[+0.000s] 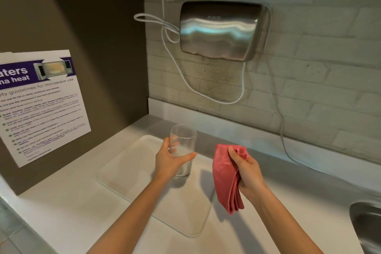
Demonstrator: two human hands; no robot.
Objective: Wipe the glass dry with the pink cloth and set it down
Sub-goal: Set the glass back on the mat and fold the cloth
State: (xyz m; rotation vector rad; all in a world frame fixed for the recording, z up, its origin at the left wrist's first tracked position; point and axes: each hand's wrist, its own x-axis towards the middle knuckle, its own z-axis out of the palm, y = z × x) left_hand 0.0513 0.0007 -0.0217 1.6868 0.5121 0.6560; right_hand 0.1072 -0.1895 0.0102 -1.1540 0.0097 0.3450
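Left hand (171, 158) grips upright glass (182, 151), seemingly lifted; right hand (246, 173) clenches pink cloth (225, 179).

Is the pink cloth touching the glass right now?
No, the pink cloth hangs from the right hand, clear of the glass, which the left hand holds upright.

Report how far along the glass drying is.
Done: both items are picked up. In hand: the left hand holds the tall clear drinking glass upright over the white tray; the right hand holds the folded pink cloth apart from it. Left: wiping, then setting down.
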